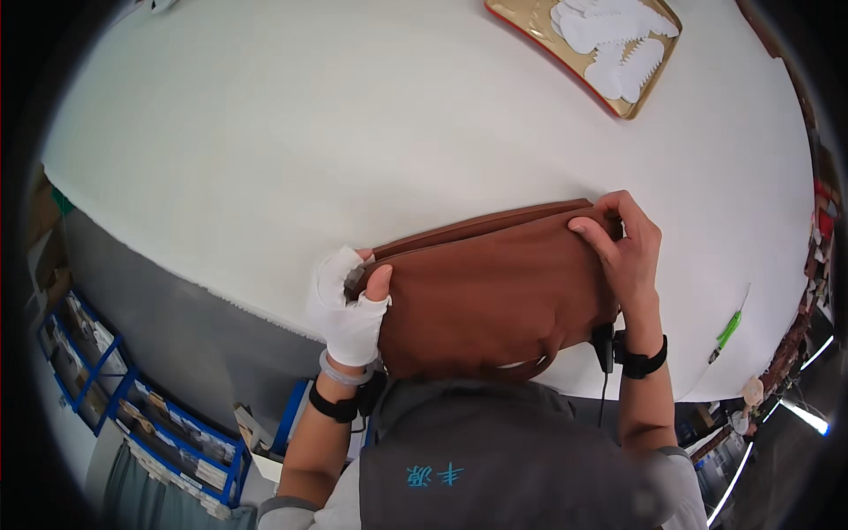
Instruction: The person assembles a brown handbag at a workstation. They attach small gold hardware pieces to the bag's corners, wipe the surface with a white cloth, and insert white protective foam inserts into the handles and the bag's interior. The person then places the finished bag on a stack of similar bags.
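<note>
A brown leather-like bag [495, 287] is held up in front of me at the near side of the white table, its long top edge tilted up to the right. My left hand [352, 300], in a white fingerless glove, grips the bag's left end with the thumb on the near face. At the upper right corner, my bare right hand [627, 252] pinches the edge, thumb on the near face and fingers over the back. Two layers show along the top with a narrow gap. A strap-like loop [527, 367] hangs at the lower edge, close to my apron.
On the white-covered table [265, 132], a tan tray [565, 57] with white toothed cut-out pieces lies far right. A green-handled pointed tool [729, 331] rests at the right. Blue racks [177, 433] stand below the table's left edge. Black bands circle both my wrists.
</note>
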A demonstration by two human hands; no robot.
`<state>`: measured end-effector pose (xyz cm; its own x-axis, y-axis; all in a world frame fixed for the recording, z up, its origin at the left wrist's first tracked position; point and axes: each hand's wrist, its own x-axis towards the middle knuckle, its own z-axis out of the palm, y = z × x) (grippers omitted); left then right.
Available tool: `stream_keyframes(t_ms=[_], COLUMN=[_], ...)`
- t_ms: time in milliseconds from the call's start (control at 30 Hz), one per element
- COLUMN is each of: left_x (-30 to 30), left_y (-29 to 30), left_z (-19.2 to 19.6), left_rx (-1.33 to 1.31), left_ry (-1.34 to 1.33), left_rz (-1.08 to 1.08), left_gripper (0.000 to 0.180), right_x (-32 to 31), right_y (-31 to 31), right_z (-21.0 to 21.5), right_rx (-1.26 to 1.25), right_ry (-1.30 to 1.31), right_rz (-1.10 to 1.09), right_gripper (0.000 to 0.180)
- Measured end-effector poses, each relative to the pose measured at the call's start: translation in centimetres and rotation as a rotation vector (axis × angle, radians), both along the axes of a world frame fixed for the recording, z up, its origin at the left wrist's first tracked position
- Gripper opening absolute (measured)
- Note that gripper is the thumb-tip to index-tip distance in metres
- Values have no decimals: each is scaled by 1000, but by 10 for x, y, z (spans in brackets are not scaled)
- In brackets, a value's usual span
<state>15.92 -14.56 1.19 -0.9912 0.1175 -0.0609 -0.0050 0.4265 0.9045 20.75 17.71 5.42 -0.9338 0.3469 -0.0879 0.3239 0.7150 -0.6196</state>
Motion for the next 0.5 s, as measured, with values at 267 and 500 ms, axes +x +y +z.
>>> stream_keyframes(t_ms=[267,500], left_x=[-7,-23], left_y=[-2,-2], left_z=[-9,1], left_rx=[-50,-292], left_ry=[52,381], left_rz=[-102,-255], left_gripper=[33,35], right_x=[-7,-10], right_y=[19,-4], right_z=[-10,12], right_rx=[74,544], right_ry=[-40,14], right_rz=[201,291], right_gripper=[42,34])
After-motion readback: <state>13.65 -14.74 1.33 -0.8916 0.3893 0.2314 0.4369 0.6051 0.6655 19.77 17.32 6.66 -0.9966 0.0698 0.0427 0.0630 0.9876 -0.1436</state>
